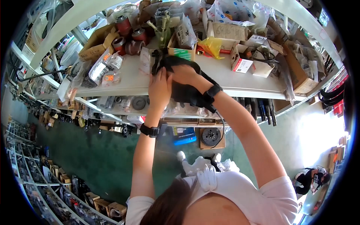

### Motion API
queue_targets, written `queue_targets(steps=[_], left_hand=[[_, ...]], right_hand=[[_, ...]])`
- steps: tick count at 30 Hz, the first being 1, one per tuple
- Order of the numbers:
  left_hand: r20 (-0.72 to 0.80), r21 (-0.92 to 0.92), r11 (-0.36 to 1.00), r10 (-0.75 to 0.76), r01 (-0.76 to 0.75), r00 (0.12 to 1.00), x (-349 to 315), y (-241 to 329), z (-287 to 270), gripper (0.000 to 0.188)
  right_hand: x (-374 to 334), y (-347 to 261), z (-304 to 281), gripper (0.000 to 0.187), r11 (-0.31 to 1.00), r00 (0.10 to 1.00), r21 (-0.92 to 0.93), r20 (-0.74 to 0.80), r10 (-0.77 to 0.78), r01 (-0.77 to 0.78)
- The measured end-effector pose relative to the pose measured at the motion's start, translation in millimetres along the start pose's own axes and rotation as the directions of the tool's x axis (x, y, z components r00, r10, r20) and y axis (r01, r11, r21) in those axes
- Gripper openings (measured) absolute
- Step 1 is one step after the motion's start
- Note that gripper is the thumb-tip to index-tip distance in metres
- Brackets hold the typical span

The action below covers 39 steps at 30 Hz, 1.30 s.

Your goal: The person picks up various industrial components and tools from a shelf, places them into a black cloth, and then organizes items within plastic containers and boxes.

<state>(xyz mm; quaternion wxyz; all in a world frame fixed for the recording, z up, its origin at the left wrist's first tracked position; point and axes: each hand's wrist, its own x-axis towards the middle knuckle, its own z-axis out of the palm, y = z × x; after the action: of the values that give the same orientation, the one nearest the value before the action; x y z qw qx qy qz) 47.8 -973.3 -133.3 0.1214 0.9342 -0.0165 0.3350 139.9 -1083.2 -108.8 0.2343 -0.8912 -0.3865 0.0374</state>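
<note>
A bulky black part of uneven shape lies across the front edge of the shelf, its lower right end jutting out past the edge. I cannot make out its exact kind. My left hand grips its left side, with the fingers long and close together near the small black fittings at its far end. My right hand is closed over its upper middle, and the fingertips are partly hidden. A thin dark cable hangs down by the part's lower right end. Both wrists wear dark bands.
Behind the hands stand an open box, a yellow plastic bag and red cylindrical parts. Bagged parts lie left, white-red boxes right. Below are a disc and a blue package. Another person is far right.
</note>
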Motion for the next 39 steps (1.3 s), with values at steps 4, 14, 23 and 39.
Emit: queue_targets(steps=[4,14,23,39], left_hand=[[0.056,0.000,1.000,-0.005,0.005,0.998,-2.9,8.6,-1.7,0.040],[-0.027,-0.148,0.980,0.132,-0.135,0.991,-31.2,59.7,2.7,0.049],[0.003,-0.046,0.999,-0.022,0.022,1.000,5.1,-0.6,-0.4,0.038],[0.105,-0.114,0.992,0.060,-0.048,0.993,4.7,8.1,-22.8,0.038]], right_hand=[[-8.1,3.0,6.9,0.038,0.997,0.999,-0.069,-0.034,-0.019,0.017],[-80.5,17.9,-7.8,0.036,0.994,0.995,-0.089,-0.068,-0.068,0.062],[13.2,8.7,11.0,0.038,1.000,0.997,0.002,0.072,-0.030,0.030],[-38.8,-3.2,3.5,0.037,0.999,0.999,-0.049,-0.031,0.011,-0.012]])
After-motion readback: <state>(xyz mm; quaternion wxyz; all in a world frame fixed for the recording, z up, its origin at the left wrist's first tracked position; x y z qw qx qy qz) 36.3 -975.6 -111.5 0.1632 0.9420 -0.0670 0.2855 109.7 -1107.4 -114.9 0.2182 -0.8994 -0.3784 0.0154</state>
